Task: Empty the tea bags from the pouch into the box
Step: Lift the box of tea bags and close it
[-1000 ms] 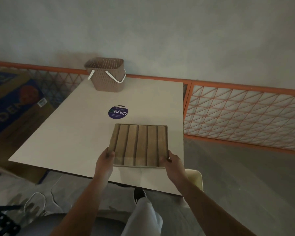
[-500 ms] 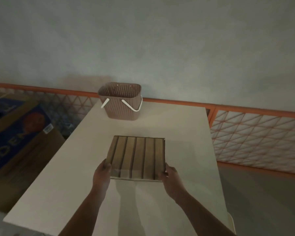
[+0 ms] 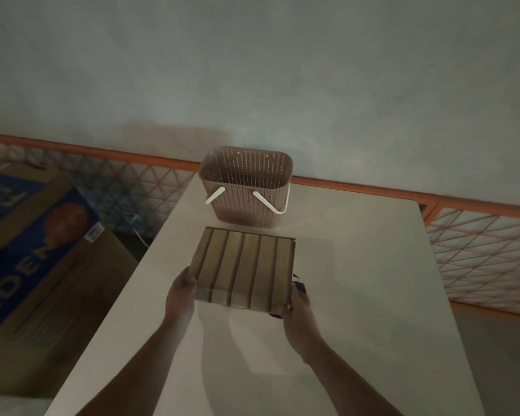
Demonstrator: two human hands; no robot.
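1. Carried forward since the earlier frame, the box now sits close in front of the basket and covers most of a purple sticker.
2. Left hand grips the box's near-left edge; right hand grips its near-right corner.
3. Step in hand, judged: setting the box down. Lower it flat on the surface, short of the basket, then free both hands together.
4. Contents: the box shows only a slatted top, its interior hidden; no pouch or tea bags in view; the basket's inside shows nothing.
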